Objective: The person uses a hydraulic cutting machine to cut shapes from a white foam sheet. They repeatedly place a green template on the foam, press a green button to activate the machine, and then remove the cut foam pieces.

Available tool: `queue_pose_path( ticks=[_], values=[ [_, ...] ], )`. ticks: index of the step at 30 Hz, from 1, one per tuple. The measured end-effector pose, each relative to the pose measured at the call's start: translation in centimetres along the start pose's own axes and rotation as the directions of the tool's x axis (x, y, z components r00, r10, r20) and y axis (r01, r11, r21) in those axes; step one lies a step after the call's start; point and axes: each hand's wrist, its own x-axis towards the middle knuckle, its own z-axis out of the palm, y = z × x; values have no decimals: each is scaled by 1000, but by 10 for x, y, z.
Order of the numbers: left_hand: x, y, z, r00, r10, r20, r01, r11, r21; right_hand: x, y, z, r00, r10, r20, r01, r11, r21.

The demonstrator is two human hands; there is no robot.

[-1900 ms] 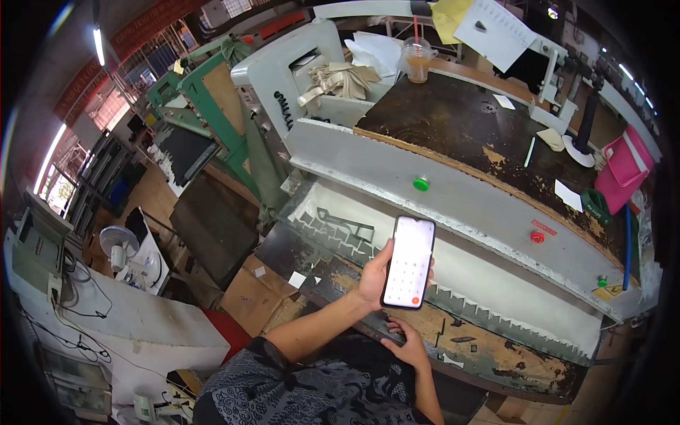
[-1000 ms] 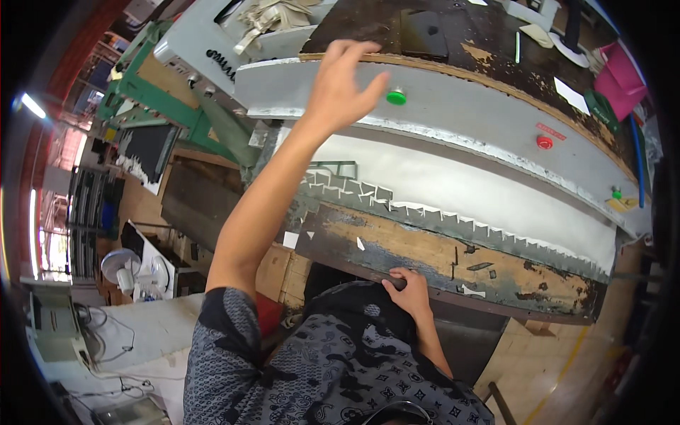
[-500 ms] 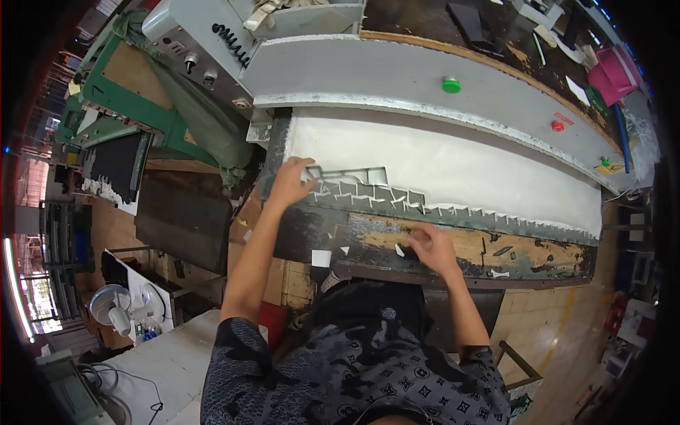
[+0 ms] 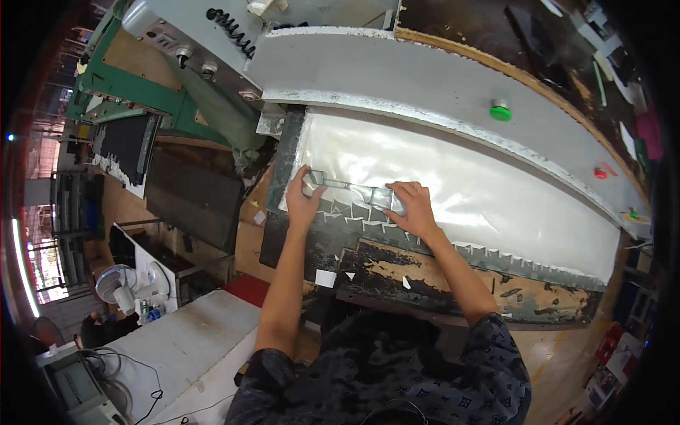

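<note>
A narrow metal cutting die (image 4: 360,189), an open frame of thin walls, lies on the white sheet (image 4: 489,191) near its notched front edge. My left hand (image 4: 303,204) is closed around the die's left end, thumb and fingers on either side. At the other end, my right hand (image 4: 415,211) grips the wider part of the frame. Thin jagged offcuts (image 4: 358,221) of the sheet hang along the dark strip just in front of the die.
Behind the sheet runs a grey machine beam (image 4: 397,78) with a green button (image 4: 500,111) and a red button (image 4: 601,173). In front, a worn wooden board (image 4: 404,268) carries small white scraps (image 4: 325,278). A white table (image 4: 191,340) and a fan (image 4: 117,285) stand at the left.
My right hand has moved up and left from above the wooden board onto the die's right end. The left hand stays on its left end. The view has shifted.
</note>
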Motion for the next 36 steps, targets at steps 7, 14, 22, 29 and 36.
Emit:
queue_pose_path(
  ticks=[7, 14, 22, 29, 36],
  values=[
    [-6, -3, 1, 999, -45, 5, 46, 997, -62, -7, -1, 6, 990, 106, -98, -88, 982, 165],
    [-1, -11, -3, 997, -79, 24, 83, 971, -223, 12, -5, -2, 982, 166, -93, -139, 960, 243],
    [8, -17, 2, 997, -74, 34, 79, 974, -211, 9, 5, 6, 986, 145, -87, -133, 982, 132],
    [3, -28, -5, 998, -61, 1, 61, 986, -157, 15, 1, 10, 982, 158, -100, -146, 982, 117],
    [-1, -15, -2, 995, -39, -95, 25, 990, -141, 18, -4, 16, 991, 93, -100, -94, 995, -12]
  ],
)
